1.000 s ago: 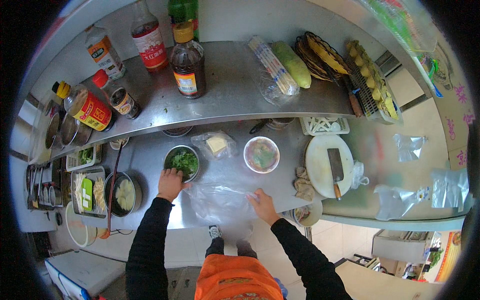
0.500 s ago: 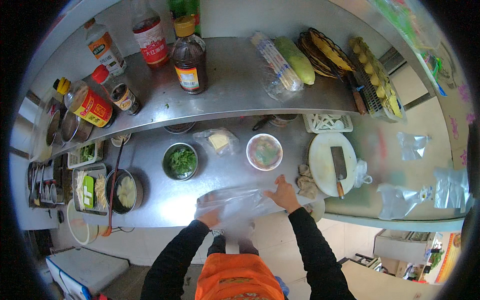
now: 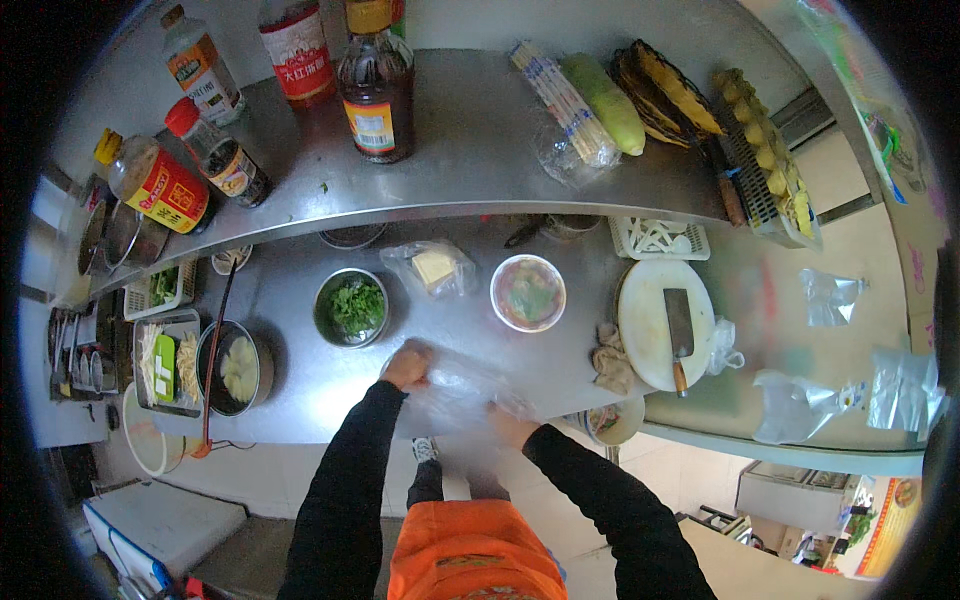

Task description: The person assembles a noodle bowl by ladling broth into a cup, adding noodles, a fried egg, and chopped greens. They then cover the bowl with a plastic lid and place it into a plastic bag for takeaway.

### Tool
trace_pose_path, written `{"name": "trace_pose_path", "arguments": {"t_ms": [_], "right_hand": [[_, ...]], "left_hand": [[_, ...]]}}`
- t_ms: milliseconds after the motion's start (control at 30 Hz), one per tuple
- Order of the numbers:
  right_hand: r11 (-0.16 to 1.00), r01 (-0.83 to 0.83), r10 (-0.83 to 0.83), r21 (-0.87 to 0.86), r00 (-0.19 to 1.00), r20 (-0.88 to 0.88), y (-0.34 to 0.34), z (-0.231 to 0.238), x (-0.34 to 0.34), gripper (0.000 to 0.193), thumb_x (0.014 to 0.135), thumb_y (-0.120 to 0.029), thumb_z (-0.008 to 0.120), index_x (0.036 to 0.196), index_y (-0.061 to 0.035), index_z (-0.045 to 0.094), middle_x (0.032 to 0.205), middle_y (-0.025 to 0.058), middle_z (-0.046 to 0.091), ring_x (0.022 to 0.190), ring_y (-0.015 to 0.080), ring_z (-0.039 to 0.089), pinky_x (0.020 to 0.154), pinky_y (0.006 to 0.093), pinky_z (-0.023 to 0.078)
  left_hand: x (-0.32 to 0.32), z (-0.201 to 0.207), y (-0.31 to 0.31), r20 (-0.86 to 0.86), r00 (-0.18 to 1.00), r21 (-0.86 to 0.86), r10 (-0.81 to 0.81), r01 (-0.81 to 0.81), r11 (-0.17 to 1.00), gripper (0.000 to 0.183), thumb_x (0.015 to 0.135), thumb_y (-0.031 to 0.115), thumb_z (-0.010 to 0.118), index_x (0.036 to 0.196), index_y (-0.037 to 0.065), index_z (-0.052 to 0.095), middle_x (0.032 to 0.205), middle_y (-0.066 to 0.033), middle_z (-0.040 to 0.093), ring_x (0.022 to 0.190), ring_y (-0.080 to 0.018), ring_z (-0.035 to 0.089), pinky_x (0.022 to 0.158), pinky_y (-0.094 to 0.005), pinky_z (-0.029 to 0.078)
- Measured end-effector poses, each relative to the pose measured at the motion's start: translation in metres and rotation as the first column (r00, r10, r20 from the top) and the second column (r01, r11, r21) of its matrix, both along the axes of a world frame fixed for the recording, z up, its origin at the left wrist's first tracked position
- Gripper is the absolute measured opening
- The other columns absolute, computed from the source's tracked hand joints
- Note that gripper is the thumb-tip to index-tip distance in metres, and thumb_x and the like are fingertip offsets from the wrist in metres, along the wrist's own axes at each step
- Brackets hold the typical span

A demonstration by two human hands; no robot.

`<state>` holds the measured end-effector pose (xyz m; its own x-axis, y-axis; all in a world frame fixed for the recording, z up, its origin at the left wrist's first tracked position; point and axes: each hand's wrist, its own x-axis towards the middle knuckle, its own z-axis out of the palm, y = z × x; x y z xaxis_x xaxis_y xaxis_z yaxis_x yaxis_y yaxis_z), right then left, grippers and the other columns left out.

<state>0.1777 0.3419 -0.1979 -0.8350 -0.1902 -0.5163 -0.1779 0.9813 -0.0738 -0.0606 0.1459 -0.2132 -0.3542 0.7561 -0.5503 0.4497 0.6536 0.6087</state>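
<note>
A clear plastic bag (image 3: 455, 395) is stretched between my hands at the counter's front edge. My left hand (image 3: 408, 366) is closed on its far left part. My right hand (image 3: 512, 425) is at the bag's near right side, its fingers blurred and partly covered by the film, so their grip cannot be made out. Just beyond the bag stands a round tub with a clear lid (image 3: 528, 293), with reddish and green food under it. A metal bowl of chopped green herbs (image 3: 352, 307) stands to the left, beside a bagged pale yellow block (image 3: 433, 267).
A cleaver (image 3: 679, 325) lies on the round white cutting board (image 3: 640, 345) at right, next to a crumpled cloth (image 3: 611, 360). At left are a pot of peeled pale pieces (image 3: 238, 374) and chopsticks (image 3: 218, 350). Bottles (image 3: 376, 95) line the raised shelf (image 3: 440, 180).
My left hand has risen away from me with the bag. My right hand, formerly spread at the bag's right, has come down and left against the film.
</note>
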Motion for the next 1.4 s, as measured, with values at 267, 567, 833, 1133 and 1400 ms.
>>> {"name": "trace_pose_path", "arguments": {"t_ms": [267, 567, 833, 1133, 1400], "right_hand": [[0.218, 0.614, -0.78, -0.759, 0.577, 0.242, 0.033, 0.028, -0.068, 0.081, 0.085, -0.008, 0.078, 0.154, -0.008, 0.037, 0.144, 0.015, 0.047, 0.123, 0.0303, 0.055, 0.089, 0.0399, 0.058], [-0.548, 0.569, -0.396, -0.613, 0.469, 0.79, 0.074, 0.033, -0.039, 0.063, 0.093, -0.015, 0.074, 0.148, -0.0027, 0.046, 0.153, 0.0213, 0.041, 0.125, 0.0333, 0.062, 0.106, 0.0406, 0.052], [-0.544, 0.605, -0.403, -0.581, 0.419, 0.814, 0.135, 0.093, -0.002, 0.034, 0.102, -0.025, 0.064, 0.115, 0.0063, 0.067, 0.104, 0.0142, 0.072, 0.099, 0.0233, 0.072, 0.093, 0.0367, 0.059], [-0.438, 0.49, -0.765, -0.754, 0.237, 0.599, 0.173, 0.069, -0.081, 0.053, 0.103, -0.029, 0.065, 0.147, -0.0063, 0.046, 0.129, 0.0159, 0.063, 0.106, 0.0271, 0.07, 0.091, 0.0409, 0.061], [-0.616, 0.392, -0.59, -0.683, 0.346, 0.73, 0.172, 0.078, -0.093, 0.049, 0.102, -0.022, 0.065, 0.147, -0.0129, 0.047, 0.131, 0.0135, 0.063, 0.111, 0.028, 0.07, 0.092, 0.0427, 0.062]], "left_hand": [[0.093, 0.073, -0.04, -0.479, 0.871, 0.135, -0.108, 0.194, 0.972, 0.078, 0.084, 0.041, 0.079, 0.148, 0.011, 0.046, 0.139, -0.0269, 0.051, 0.124, -0.0433, 0.057, 0.1, -0.0489, 0.052], [0.092, 0.064, -0.026, -0.508, 0.852, 0.013, -0.127, 0.155, 0.988, 0.088, 0.075, 0.024, 0.084, 0.152, 0.013, 0.043, 0.143, -0.0197, 0.049, 0.125, -0.0404, 0.057, 0.1, -0.0476, 0.053], [0.061, 0.094, 0.011, -0.379, 0.91, 0.083, -0.167, 0.213, 0.973, 0.014, 0.088, 0.007, 0.061, 0.094, 0.002, 0.072, 0.098, -0.0187, 0.072, 0.086, -0.0351, 0.073, 0.075, -0.0455, 0.059], [0.007, 0.083, 0.166, 0.656, 0.441, 0.164, 0.613, -0.876, 0.454, 0.047, 0.1, 0.035, 0.069, 0.132, 0.002, 0.06, 0.112, -0.0072, 0.071, 0.099, -0.018, 0.068, 0.085, -0.0345, 0.057], [0.005, 0.079, 0.175, 0.768, 0.38, 0.083, 0.515, -0.857, 0.508, 0.037, 0.102, 0.03, 0.067, 0.133, 0.011, 0.061, 0.11, -0.004, 0.071, 0.097, -0.0141, 0.07, 0.09, -0.0365, 0.058]]}}
